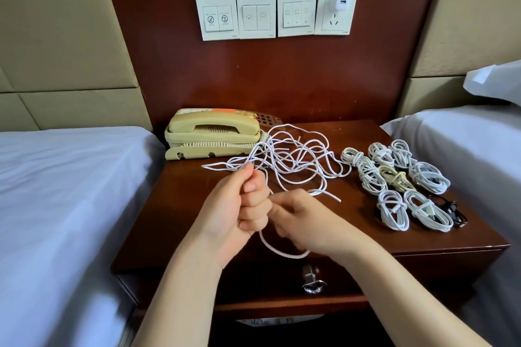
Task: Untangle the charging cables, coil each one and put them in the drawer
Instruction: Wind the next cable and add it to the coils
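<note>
- Two hands work above the near edge of the worktop (pixel 352 132). The left hand (pixel 239 205) has its grip closed in a fist round a white cable (pixel 282 251), thumb on top.
- Pressed up against it, the right hand (pixel 301 220) holds the same cable, its grip pinching the cable with curled fingers. A loop of the cable sags below both hands.
- Beyond the hands, the loose tangle (pixel 290 160) of white cables sprawls over the middle of the worktop, reaching the telephone (pixel 211 132) at the back left.
- To the right lie several coiled cables (pixel 428 177), bundled and close together, with a black cable (pixel 454 210) at their right near edge.
- Below the worktop, the drawer (pixel 380 270) looks closed, with its metal handle (pixel 311 283) just under the hands.
</note>
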`<state>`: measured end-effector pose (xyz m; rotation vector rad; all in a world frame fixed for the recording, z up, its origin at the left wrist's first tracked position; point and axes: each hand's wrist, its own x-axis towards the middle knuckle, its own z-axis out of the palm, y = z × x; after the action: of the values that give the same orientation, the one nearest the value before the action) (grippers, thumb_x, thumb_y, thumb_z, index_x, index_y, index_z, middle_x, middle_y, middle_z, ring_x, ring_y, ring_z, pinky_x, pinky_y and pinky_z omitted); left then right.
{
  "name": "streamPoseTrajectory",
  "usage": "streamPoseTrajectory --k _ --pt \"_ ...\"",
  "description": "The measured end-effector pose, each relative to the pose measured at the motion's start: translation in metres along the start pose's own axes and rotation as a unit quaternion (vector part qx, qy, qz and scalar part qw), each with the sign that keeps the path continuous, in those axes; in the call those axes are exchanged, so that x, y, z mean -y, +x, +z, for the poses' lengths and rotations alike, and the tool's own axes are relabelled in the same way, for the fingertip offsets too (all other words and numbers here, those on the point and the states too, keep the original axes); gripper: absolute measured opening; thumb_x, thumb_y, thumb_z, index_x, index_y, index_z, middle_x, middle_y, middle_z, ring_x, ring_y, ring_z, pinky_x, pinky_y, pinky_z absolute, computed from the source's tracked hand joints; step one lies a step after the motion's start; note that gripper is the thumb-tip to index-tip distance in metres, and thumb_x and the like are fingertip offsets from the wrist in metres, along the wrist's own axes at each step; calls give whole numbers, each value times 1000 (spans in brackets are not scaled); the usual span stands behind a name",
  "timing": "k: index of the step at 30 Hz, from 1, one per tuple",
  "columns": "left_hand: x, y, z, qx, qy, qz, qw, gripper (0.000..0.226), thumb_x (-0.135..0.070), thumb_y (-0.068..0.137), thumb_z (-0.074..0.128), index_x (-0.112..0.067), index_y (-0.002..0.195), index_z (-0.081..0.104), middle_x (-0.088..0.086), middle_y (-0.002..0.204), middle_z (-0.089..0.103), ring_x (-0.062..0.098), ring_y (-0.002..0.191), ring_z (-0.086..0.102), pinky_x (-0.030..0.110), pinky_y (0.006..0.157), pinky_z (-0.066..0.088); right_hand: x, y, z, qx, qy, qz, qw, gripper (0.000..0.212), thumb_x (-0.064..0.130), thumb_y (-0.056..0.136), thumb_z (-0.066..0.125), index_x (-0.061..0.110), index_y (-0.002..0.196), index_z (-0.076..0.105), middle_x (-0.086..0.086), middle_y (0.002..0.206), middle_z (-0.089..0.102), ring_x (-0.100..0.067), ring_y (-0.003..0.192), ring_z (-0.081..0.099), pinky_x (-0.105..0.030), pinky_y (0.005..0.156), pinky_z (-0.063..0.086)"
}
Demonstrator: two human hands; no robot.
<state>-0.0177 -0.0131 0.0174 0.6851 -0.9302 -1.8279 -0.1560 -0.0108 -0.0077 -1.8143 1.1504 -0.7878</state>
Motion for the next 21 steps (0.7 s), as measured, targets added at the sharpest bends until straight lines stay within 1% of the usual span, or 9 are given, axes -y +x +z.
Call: streamPoseTrajectory --k 2,3,4,7,9,11,16,19,21 --pt "-1 2 -3 -30 -20 8 999 48 -30 98 30 -16 53 38 -9 43 21 1 31 16 16 31 13 4 -2 5 -6 -81 -29 996 37 20 99 46 18 62 48 6 51 39 -6 43 31 -16 46 28" --pt "0 3 -4 -46 -26 12 999 48 -30 100 28 -15 55 37 -9 43 21 1 31 18 16 32 13 5 -4 6 -5 -114 -43 993 37 21 98 47 19 62 49 3 53 39 -7 47 31 -19 49 28" --pt "0 5 -5 -62 -32 16 997 48 -30 101 27 -14 57 36 -8 43 21 2 30 18 16 32 12 7 -5 7 1 -139 -50 989 33 22 98 49 18 65 55 1 56 41 -8 49 31 -20 51 28" --pt "-1 10 -7 -103 -36 35 993 46 -31 102 26 -14 60 33 -9 41 22 2 29 18 16 30 13 14 -10 11 23 -200 -49 978 24 26 98 48 16 91 68 -1 65 55 -11 54 41 -19 53 29" --pt "1 12 -8 -127 -16 60 990 44 -30 102 27 -13 63 34 -9 41 24 2 28 19 15 28 14 16 -12 13 28 -245 -51 968 26 28 99 46 15 95 68 -5 74 62 -16 62 48 -22 57 29" --pt "5 14 -8 -146 3 84 986 42 -29 102 29 -11 65 36 -9 40 26 2 28 21 13 28 18 17 -14 13 24 -271 -50 961 28 30 98 45 13 93 66 -7 76 62 -24 68 50 -27 58 32" --pt "8 19 -8 -185 17 102 977 44 -30 103 28 -8 67 41 -7 39 34 5 31 32 13 35 32 22 -16 11 -10 -265 -68 962 28 30 96 48 11 84 64 -7 76 61 -25 69 53 -38 64 44" --pt "10 20 -9 -219 72 124 965 44 -27 103 30 -8 67 46 -5 41 42 7 35 40 15 37 37 24 -16 5 -36 -207 -92 973 26 27 93 55 10 77 66 -2 64 59 -14 56 50 -28 54 40" --pt "15 23 -13 -253 187 134 940 45 -28 103 31 -9 65 48 -5 42 43 8 36 40 15 37 34 25 -16 0 -48 -124 -92 987 25 23 92 58 8 73 65 5 50 48 -8 45 41 -16 46 30"
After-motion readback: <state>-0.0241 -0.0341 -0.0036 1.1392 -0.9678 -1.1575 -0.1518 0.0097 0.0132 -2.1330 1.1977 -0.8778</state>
